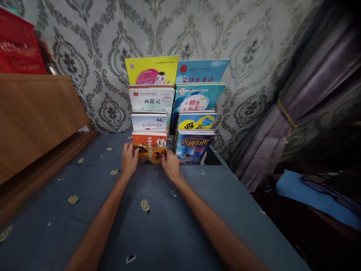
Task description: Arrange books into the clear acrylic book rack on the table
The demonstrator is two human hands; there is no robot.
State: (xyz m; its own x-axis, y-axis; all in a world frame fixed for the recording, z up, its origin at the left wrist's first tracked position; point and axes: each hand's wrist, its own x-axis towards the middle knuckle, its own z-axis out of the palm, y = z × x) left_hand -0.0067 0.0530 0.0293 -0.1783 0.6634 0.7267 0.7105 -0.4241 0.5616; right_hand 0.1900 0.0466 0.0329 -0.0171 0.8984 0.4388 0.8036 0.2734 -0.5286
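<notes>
Two columns of books stand upright in tiers against the wall. My left hand grips the left edge of the orange book at the front of the left column, and my right hand holds its right edge. Behind it rise a pale blue book, a white book and a yellow book. Beside it, the right column has a dark blue book in front. A yellow and blue book, a teal book and a light blue book stand behind that one.
The books rest on a blue cloth printed with pineapples. A wooden headboard-like panel borders the left, with a red plastic basket above it. A purple curtain hangs at right, near eyeglasses on a blue item.
</notes>
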